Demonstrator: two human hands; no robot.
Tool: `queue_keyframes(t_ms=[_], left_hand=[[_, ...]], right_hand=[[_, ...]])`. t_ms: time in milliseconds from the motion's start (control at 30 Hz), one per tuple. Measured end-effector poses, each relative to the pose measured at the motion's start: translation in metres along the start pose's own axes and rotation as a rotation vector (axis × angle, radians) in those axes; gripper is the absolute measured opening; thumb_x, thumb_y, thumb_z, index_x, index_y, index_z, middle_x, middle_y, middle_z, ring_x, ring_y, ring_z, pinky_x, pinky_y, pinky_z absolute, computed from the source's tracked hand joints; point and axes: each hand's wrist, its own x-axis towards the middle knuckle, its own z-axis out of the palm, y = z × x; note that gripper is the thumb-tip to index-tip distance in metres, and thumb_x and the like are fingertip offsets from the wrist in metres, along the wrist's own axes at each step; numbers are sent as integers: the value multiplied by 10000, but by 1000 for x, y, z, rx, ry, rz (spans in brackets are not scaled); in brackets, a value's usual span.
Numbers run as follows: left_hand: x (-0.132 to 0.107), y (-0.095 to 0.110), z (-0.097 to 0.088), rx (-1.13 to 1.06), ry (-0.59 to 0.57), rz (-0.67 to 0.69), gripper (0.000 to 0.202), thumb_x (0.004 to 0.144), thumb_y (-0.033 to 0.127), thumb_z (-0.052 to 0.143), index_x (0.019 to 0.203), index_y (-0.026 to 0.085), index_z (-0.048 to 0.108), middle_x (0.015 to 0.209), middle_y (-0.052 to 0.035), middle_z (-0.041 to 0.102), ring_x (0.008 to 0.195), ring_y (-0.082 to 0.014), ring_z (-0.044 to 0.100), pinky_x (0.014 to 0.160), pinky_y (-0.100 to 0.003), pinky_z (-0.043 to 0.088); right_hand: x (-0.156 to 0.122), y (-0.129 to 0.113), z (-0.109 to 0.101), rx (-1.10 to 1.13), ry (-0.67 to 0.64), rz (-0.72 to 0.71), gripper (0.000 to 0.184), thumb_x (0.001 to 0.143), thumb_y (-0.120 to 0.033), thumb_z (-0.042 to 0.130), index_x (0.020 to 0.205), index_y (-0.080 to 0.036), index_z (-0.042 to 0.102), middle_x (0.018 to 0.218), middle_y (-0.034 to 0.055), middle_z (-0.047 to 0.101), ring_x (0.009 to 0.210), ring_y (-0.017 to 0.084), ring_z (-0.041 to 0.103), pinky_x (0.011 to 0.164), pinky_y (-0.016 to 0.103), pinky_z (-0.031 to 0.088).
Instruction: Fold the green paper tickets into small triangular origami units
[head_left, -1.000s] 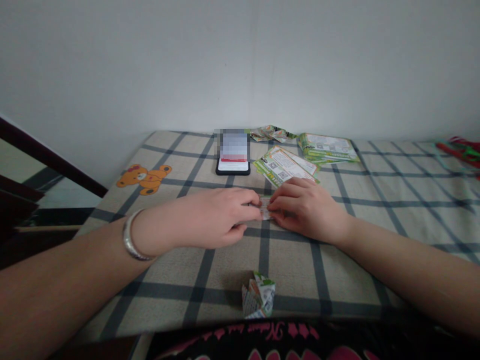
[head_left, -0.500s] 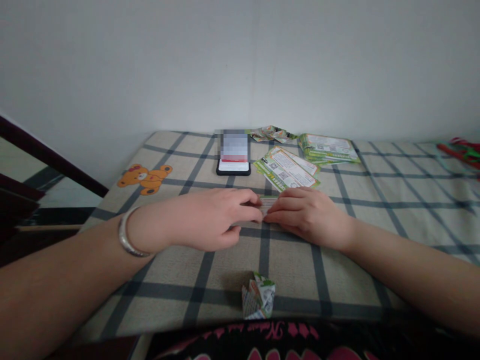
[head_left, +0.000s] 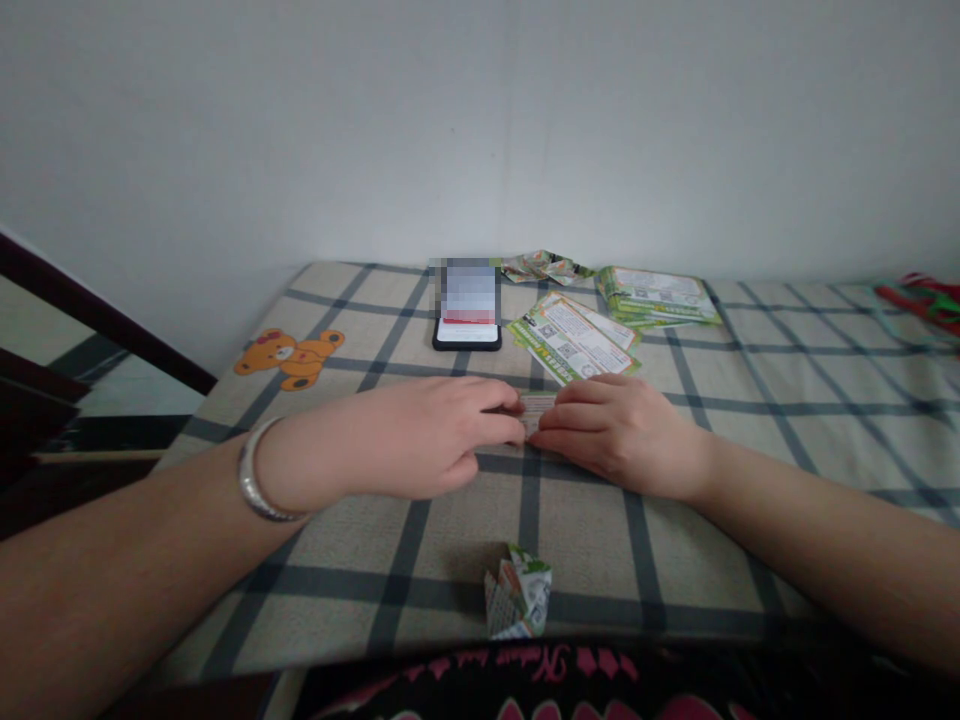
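My left hand (head_left: pixel 420 435) and my right hand (head_left: pixel 615 425) meet fingertip to fingertip on the checked cloth (head_left: pixel 735 400). Between them they pinch a small folded paper piece (head_left: pixel 536 408), pressed down on the cloth; most of it is hidden under the fingers. The fingers of both hands are closed on it. A silver bangle (head_left: pixel 255 470) sits on my left wrist. A finished folded paper shape (head_left: pixel 517 598) stands upright close to my body, below the hands.
A phone (head_left: pixel 466 310) lies behind the hands, screen lit. Green-and-white leaflets (head_left: pixel 574 338) lie to its right, a stack of them (head_left: pixel 654 293) further back and a crumpled one (head_left: pixel 541 266) by the wall. Red-green items (head_left: pixel 926 298) sit at the far right. The cloth's left edge drops off near a bear print (head_left: pixel 289 355).
Almost nothing has moved. My hands stay on the paper piece, with the right fingers shifting slightly along it.
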Motion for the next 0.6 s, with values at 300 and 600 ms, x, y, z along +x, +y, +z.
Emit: queue_keyframes(t_ms=[300, 600], left_hand=[[-1, -1, 3, 5, 43, 19, 491, 743, 35, 485, 1175, 237, 601, 1303, -57, 546, 1154, -216, 559, 1007, -362, 463], [-1, -3, 1, 113, 37, 53, 456, 728, 56, 481, 1125, 232, 619, 1197, -60, 591, 1162, -237, 516, 1104, -465, 343]], right_hand=[[-5, 3, -4, -52, 7, -5, 238, 977, -227, 446, 965, -193, 681, 902, 31, 687, 833, 175, 574, 685, 336, 394], [-11, 9, -14, 49, -54, 19, 253, 982, -253, 437, 956, -197, 682, 880, 45, 678, 828, 177, 571, 697, 321, 407]])
